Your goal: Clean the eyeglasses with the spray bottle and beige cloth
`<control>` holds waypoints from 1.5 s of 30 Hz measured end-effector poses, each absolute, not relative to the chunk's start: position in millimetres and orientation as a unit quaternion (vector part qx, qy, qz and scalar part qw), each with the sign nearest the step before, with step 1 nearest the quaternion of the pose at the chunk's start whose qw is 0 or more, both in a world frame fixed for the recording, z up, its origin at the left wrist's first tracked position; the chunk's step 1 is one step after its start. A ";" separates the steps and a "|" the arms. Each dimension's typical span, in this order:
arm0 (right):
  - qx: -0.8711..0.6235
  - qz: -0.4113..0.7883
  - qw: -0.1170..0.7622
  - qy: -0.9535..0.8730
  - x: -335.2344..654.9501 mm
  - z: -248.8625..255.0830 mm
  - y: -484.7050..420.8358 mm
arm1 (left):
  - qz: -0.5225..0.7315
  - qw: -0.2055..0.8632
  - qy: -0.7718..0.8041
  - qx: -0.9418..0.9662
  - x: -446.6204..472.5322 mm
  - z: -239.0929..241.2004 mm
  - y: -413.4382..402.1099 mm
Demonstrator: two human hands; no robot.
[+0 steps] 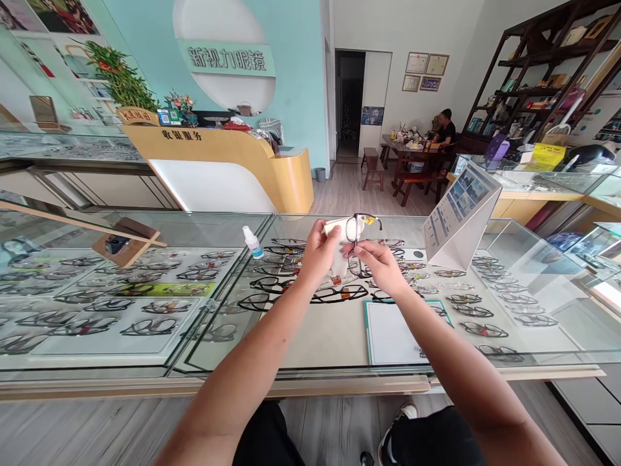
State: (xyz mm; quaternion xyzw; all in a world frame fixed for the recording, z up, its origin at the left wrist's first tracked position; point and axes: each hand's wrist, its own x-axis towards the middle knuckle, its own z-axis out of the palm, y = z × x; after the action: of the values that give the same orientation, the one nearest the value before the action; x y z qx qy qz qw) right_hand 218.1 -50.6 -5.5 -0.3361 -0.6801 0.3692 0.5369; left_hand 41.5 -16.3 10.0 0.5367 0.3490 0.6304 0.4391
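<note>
Above the glass display case [310, 336], both my hands meet around a dark-framed pair of eyeglasses [356, 244], turned on end with a yellow tag on one temple. My left hand [320, 249] is closed on a white cloth [343, 226], which lies against the upper lens and hangs down between the hands. The fingers of my right hand [381, 262] pinch the frame near its middle. Below them, several more pairs of glasses lie in rows in the case. To the left, a small white bottle with a blue label [253, 243] stands on the glass top.
A tented sign [460, 213] stands on the case at right, and a wooden stand [127, 243] at left. Beyond are a wooden cashier counter [291, 175], a table with benches [372, 168] and a seated person [445, 129].
</note>
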 end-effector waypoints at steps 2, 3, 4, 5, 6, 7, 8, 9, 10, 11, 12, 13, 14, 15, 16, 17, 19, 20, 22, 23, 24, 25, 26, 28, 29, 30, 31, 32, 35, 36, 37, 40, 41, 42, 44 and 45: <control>-0.342 0.363 0.538 -0.679 218.6 -7.3 -48.7 | 0.620 0.443 0.341 0.551 42.7 11.6 -19.0; -0.345 0.362 0.539 -0.678 218.7 -8.3 -47.8 | 0.615 0.447 0.338 0.555 43.0 12.5 -20.2; -0.347 0.363 0.539 -0.676 218.8 -9.3 -46.9 | 0.610 0.453 0.335 0.557 43.1 13.5 -21.3; -0.349 0.365 0.539 -0.674 218.7 -10.3 -46.2 | 0.607 0.457 0.332 0.559 43.0 14.5 -22.2; -0.351 0.366 0.539 -0.673 218.6 -11.3 -45.6 | 0.605 0.459 0.328 0.562 42.8 15.4 -22.8; -0.352 0.365 0.539 -0.673 218.4 -12.1 -45.2 | 0.605 0.456 0.324 0.567 42.5 15.9 -23.2; -0.352 0.364 0.539 -0.674 218.2 -12.7 -45.0 | 0.606 0.449 0.321 0.573 42.2 16.0 -23.3; -0.351 0.363 0.538 -0.675 217.9 -13.2 -45.0 | 0.607 0.443 0.318 0.579 41.8 15.6 -23.0; -0.351 0.363 0.538 -0.675 217.5 -13.5 -45.1 | 0.607 0.441 0.314 0.581 41.4 14.7 -22.5; -0.349 0.365 0.538 -0.675 217.2 -13.5 -45.4 | 0.607 0.447 0.309 0.580 41.0 13.4 -21.7; -0.348 0.368 0.536 -0.675 216.9 -13.4 -45.8 | 0.608 0.455 0.304 0.575 40.7 12.0 -20.9; -0.347 0.371 0.535 -0.675 216.6 -13.2 -46.3 | 0.609 0.460 0.302 0.572 40.4 10.8 -20.1; -0.347 0.374 0.534 -0.674 216.3 -12.7 -46.7 | 0.610 0.457 0.304 0.571 40.2 9.8 -19.5; -0.346 0.377 0.533 -0.674 216.1 -12.1 -47.2 | 0.612 0.447 0.310 0.573 40.2 9.4 -19.2; -0.344 0.380 0.531 -0.675 216.0 -11.3 -47.6 | 0.614 0.433 0.317 0.578 40.4 9.6 -19.3; -0.341 0.383 0.529 -0.677 215.9 -10.4 -47.9 | 0.616 0.421 0.322 0.583 40.8 10.3 -19.6; -0.334 0.386 0.522 -0.683 216.0 -8.4 -48.4 | 0.619 0.430 0.313 0.578 42.1 12.7 -20.9; -0.330 0.387 0.519 -0.687 216.1 -7.4 -48.5 | 0.620 0.449 0.302 0.567 42.8 14.1 -21.5; -0.323 0.386 0.516 -0.694 216.4 -5.8 -48.9 | 0.617 0.496 0.282 0.542 43.9 16.5 -22.8; -0.321 0.384 0.515 -0.696 216.6 -5.3 -49.1 | 0.612 0.519 0.275 0.530 44.1 17.5 -23.3; -0.318 0.382 0.515 -0.698 216.9 -5.0 -49.3 | 0.604 0.539 0.271 0.521 44.1 18.4 -23.8; -0.315 0.380 0.515 -0.700 217.1 -4.9 -49.4 | 0.592 0.557 0.267 0.517 43.7 19.1 -24.3; -0.312 0.379 0.516 -0.702 217.4 -5.0 -49.4 | 0.578 0.572 0.266 0.518 43.2 19.8 -24.8; -0.306 0.378 0.517 -0.704 217.9 -5.8 -49.1 | 0.550 0.586 0.265 0.532 41.9 20.8 -25.9; -0.305 0.378 0.517 -0.705 218.1 -6.3 -48.8 | 0.538 0.588 0.266 0.543 41.3 21.1 -26.5; -0.305 0.378 0.517 -0.705 218.3 -6.8 -48.4 | 0.529 0.587 0.267 0.551 40.9 21.5 -26.9; -0.307 0.377 0.516 -0.705 218.4 -7.2 -48.0 | 0.524 0.588 0.268 0.555 40.7 21.8 -27.2; -0.309 0.375 0.516 -0.706 218.6 -7.3 -47.7 | 0.520 0.591 0.266 0.556 40.5 22.2 -27.3; -0.309 0.379 0.514 -0.705 219.2 -5.8 -48.0 | 0.508 0.619 0.244 0.547 38.8 24.1 -26.1; -0.307 0.387 0.513 -0.702 219.6 -4.7 -48.6 | 0.504 0.628 0.236 0.545 37.1 25.0 -25.0; -0.304 0.398 0.513 -0.698 220.1 -3.3 -49.3 | 0.499 0.633 0.231 0.545 34.5 26.0 -23.6; -0.295 0.439 0.504 -0.682 222.0 1.0 -52.2 | 0.467 0.641 0.232 0.563 21.3 29.1 -16.5; -0.293 0.453 0.498 -0.679 222.5 2.2 -53.1 | 0.447 0.645 0.230 0.576 16.1 29.9 -13.5; -0.290 0.465 0.492 -0.677 222.9 3.0 -53.8 | 0.425 0.651 0.225 0.588 11.1 30.4 -10.4; -0.286 0.483 0.483 -0.673 223.1 4.1 -54.8 | 0.394 0.657 0.211 0.608 3.7 30.3 -5.3; -0.283 0.488 0.482 -0.670 223.0 4.4 -55.2 | 0.389 0.656 0.203 0.614 2.1 29.7 -3.8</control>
State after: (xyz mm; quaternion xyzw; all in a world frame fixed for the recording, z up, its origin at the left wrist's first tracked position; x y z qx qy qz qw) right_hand 223.0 -55.2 4.4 -0.2833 -0.6699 0.4882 0.4824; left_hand 2.1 -3.8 29.7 0.6135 0.2035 0.3894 0.6562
